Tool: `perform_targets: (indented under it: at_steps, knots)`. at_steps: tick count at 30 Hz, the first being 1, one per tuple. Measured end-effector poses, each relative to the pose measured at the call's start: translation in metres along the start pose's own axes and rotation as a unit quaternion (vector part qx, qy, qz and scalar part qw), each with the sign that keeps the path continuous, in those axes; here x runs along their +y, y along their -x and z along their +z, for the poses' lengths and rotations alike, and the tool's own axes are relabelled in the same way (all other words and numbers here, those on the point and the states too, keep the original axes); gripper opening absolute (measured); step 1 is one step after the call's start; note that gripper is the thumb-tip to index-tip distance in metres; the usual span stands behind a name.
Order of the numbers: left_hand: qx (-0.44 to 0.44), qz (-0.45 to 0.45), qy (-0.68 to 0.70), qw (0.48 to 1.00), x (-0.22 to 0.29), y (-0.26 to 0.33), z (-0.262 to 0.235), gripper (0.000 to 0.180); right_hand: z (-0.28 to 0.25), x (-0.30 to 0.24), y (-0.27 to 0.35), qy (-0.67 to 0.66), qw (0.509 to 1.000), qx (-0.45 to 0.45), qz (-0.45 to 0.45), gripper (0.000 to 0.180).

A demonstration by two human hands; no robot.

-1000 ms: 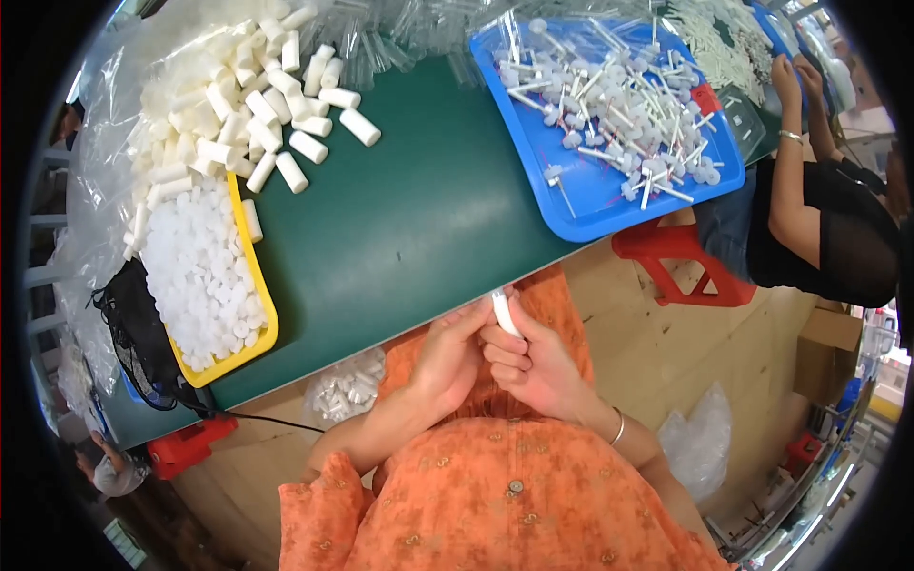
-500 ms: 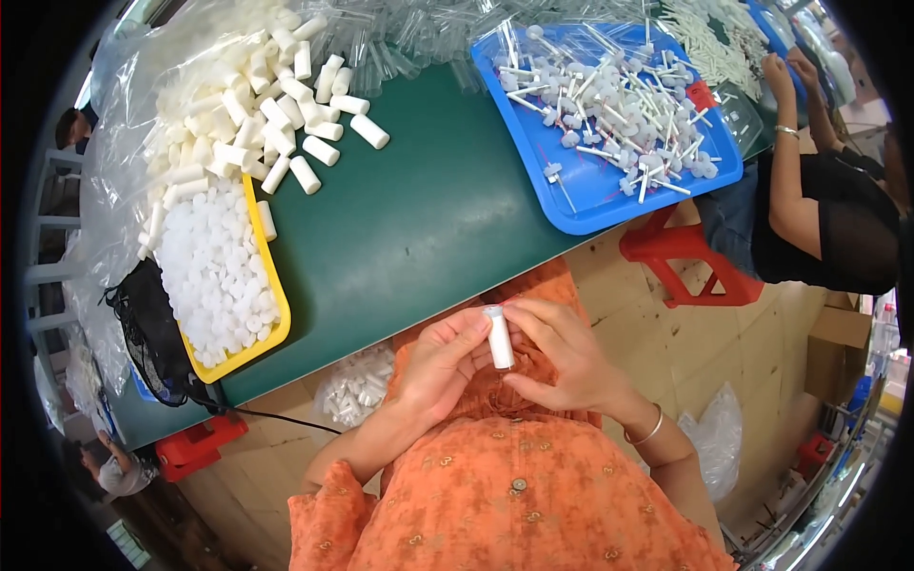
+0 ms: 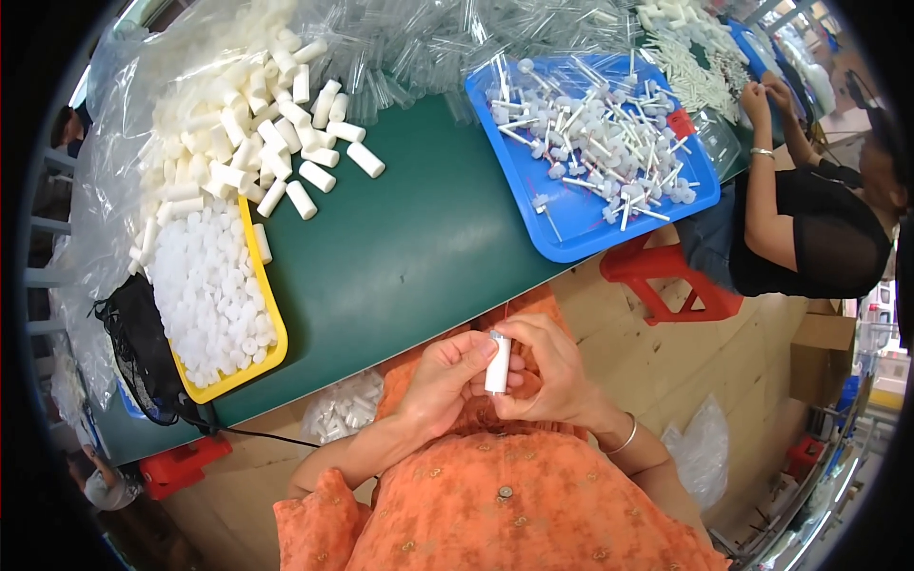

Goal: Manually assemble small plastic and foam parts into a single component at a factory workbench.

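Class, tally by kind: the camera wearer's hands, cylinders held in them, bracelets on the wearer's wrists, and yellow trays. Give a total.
Hands: 2 (left hand, right hand)
White cylinder: 1
Bracelet: 1
Yellow tray: 1
Total: 5

The white cylinder (image 3: 497,366) between the fingers looks smooth, with a glossy, clear plastic-like edge, while the pale loose rods (image 3: 301,200) appear matt and foam-like beside shiny transparent plastic tubes (image 3: 409,43). The green surface (image 3: 390,247) is smooth with a dull sheen, and the blue tray (image 3: 562,249) and yellow tray (image 3: 270,333) are of slick moulded plastic. Soft printed cloth makes up the orange garment (image 3: 476,514), black mesh the bag (image 3: 133,333), matt cardboard the brown box (image 3: 821,357), and polished metal, seemingly, the bracelet (image 3: 629,439).
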State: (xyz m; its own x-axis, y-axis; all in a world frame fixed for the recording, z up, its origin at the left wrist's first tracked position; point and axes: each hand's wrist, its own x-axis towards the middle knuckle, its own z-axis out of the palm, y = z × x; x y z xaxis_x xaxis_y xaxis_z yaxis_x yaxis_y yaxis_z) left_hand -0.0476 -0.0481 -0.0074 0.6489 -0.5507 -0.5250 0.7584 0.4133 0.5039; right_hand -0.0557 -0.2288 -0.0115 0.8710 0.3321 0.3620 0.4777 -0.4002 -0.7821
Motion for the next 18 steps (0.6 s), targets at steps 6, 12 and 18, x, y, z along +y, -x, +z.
perform_targets:
  at_steps: [6, 12, 18]
  knots:
    - [0.044, 0.004, -0.046, 0.998, 0.004, 0.023, -0.018, 0.027, -0.041, -0.019, -0.024, -0.025, 0.998, -0.051, 0.025, 0.053]
    - [0.23, -0.145, -0.641, 0.718, -0.003, 0.11, -0.15, 0.041, -0.156, 0.044, -0.048, 0.303, 0.939, 0.129, 0.104, 0.013]
    - [0.17, -0.076, -0.783, 0.593, -0.024, 0.14, -0.193, 0.037, -0.155, 0.076, -0.075, 0.347, 0.935, 0.048, 0.05, 0.016]
